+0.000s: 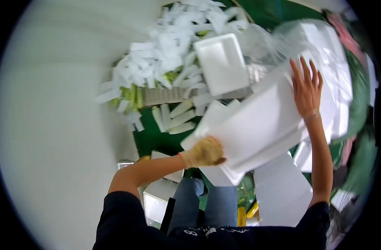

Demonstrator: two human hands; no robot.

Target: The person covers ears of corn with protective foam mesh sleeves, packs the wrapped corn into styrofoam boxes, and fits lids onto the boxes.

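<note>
A long white piece, which looks like a stack of foam trays [257, 121], lies at a slant in front of me. My left hand [205, 152], in a yellowish work glove, is closed at its near left end; the fingertips are partly hidden. Bare and stretched out, my right hand [307, 89] rests on the far right end with its fingers spread. A single shallow white foam tray [221, 64] lies beyond the stack, on a grey woven basket [161, 96].
White strips [169, 46] with green pieces are heaped over the basket. Several pale, long pieces [180, 116] lie on the green floor [151, 139]. Clear plastic wrapping [323, 50] covers white foam at right. A white wall [65, 125] stands at left, a white box [157, 200] by my legs.
</note>
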